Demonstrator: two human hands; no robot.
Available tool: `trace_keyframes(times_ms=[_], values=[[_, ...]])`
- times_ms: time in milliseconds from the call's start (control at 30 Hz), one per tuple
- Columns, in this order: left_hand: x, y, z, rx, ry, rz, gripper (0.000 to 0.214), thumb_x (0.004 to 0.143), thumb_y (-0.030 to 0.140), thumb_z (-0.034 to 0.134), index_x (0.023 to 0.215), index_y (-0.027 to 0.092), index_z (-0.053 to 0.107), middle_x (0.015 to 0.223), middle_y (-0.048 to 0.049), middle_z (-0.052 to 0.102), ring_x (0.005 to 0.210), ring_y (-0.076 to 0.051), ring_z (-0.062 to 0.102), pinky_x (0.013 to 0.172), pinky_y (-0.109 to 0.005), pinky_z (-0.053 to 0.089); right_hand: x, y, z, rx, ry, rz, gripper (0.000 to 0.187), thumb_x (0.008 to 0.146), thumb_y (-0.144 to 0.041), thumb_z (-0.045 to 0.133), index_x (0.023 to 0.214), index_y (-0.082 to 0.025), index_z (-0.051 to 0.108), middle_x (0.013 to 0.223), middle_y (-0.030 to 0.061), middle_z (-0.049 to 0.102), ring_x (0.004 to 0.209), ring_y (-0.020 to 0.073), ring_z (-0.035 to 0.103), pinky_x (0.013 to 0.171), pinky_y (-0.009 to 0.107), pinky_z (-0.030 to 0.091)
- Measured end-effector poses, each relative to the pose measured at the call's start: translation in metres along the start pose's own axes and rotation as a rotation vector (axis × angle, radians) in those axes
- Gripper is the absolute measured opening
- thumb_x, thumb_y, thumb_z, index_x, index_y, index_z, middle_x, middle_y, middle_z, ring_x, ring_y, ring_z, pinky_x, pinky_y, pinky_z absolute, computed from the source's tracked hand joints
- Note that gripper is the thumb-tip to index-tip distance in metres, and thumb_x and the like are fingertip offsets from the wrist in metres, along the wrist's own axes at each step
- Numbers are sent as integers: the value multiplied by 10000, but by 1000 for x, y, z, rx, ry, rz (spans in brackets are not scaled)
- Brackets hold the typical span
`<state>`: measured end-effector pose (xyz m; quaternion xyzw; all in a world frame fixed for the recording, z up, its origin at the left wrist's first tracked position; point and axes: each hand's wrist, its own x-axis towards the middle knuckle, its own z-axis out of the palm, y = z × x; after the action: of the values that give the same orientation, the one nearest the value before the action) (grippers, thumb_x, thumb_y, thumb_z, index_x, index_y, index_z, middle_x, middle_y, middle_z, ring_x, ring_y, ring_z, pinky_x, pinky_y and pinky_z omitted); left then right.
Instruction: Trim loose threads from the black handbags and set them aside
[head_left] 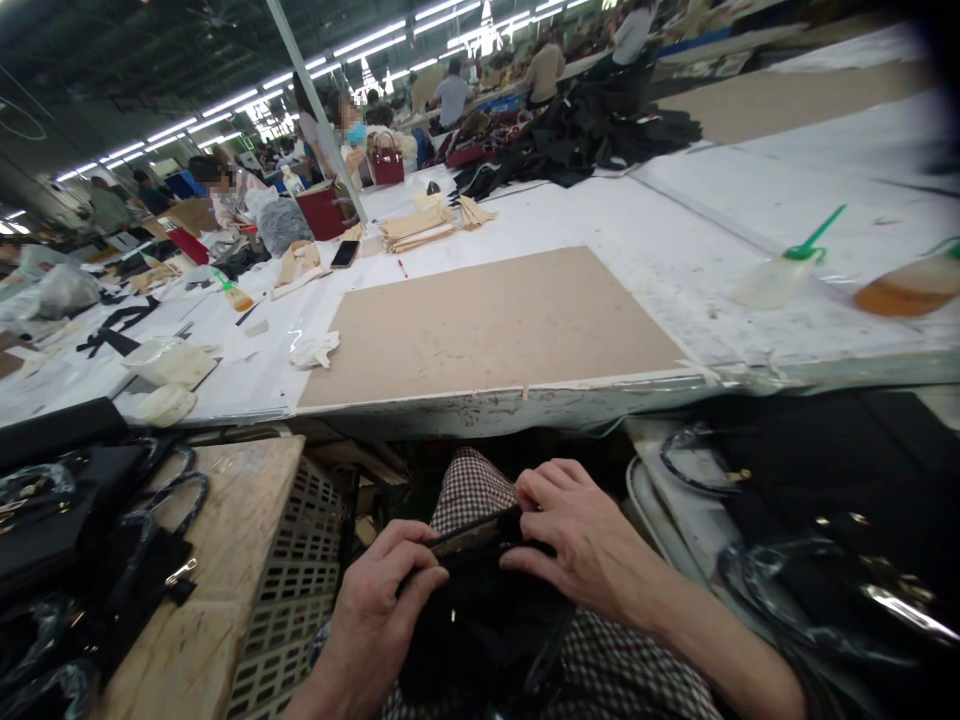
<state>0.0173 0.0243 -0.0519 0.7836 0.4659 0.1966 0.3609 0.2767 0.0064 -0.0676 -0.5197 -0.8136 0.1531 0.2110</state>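
Note:
A black bag (480, 630) rests on my lap over checked cloth (469, 485), its top opening turned up toward me. My left hand (394, 590) pinches the left end of the opening's edge between thumb and fingers. At the right end, my right hand (570, 530) grips the same rim, with its fingers curled over the far side and the thumb on the near side. Between the hands a strip of lighter lining shows. Most of the bag's inside is dark and cannot be made out.
A brown board (495, 320) lies on the white table ahead. Glue bottles (780, 275) stand at right. Black bags with wrapped handles sit on a wooden board (217, 560) at left, and more black bags (840, 480) at right. Co-workers (454, 95) are farther back.

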Motion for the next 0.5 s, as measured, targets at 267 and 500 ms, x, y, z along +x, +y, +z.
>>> trace_keyframes(times_ms=[267, 500], values=[[-2, -4, 1, -21, 26, 11, 132, 913, 249, 586, 792, 204, 615, 1112, -44, 627, 1004, -167, 623, 876, -266, 470, -8, 13, 3, 213, 47, 52, 174, 901, -338, 688, 781, -213, 664, 1021, 32, 576, 979, 231, 503, 863, 406, 386], [-2, -8, 5, -37, 130, -22, 171, 900, 303, 612, 765, 200, 594, 1072, -47, 654, 994, -185, 626, 876, -287, 469, -11, 14, 19, 568, 130, 162, 106, 874, -251, 722, 804, -226, 645, 1087, 0, 621, 1002, 186, 591, 890, 322, 434]])
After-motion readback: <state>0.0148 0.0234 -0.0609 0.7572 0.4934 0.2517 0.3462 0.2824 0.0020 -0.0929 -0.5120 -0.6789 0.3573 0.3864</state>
